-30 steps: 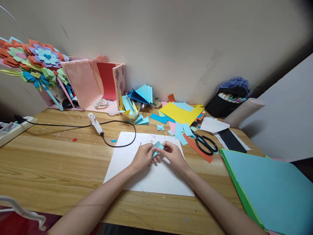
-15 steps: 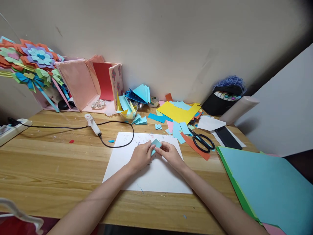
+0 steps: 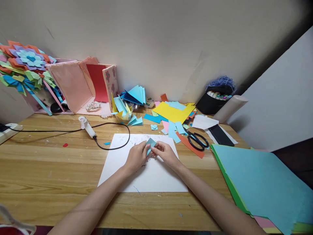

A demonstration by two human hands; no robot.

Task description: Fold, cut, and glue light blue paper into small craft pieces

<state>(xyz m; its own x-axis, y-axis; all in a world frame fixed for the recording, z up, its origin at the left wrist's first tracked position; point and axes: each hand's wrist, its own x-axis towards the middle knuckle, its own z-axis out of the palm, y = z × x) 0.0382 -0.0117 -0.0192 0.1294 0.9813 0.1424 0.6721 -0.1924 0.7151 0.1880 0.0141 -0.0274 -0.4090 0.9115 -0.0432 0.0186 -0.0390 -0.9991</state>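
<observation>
A small piece of light blue paper [image 3: 151, 142], which looks folded, is held between both hands above a white sheet [image 3: 122, 173]. My left hand [image 3: 137, 155] closes on its left side, thumb on top. From the right, my right hand [image 3: 165, 152] pinches its lower edge with thumb and fingers. The undersides of the paper and some fingertips are hidden. Just beyond the sheet lies a small blue folded heart [image 3: 154, 127]. Black-handled scissors [image 3: 197, 141] rest on an orange paper strip [image 3: 187, 145] to the right.
A white glue gun [image 3: 87, 127] with a looping black cable lies left. Yellow paper [image 3: 173, 112] and several scraps lie at the back. A pink box [image 3: 67, 85] and paper flowers [image 3: 30, 58] stand back left. Blue paper sheets [image 3: 259, 182] lie right; a black marker holder [image 3: 207, 103] stands behind.
The view has shifted slightly, so the scene sits a little further left. Both hands still hold the blue paper, with the fingers and paper only slightly moved.
</observation>
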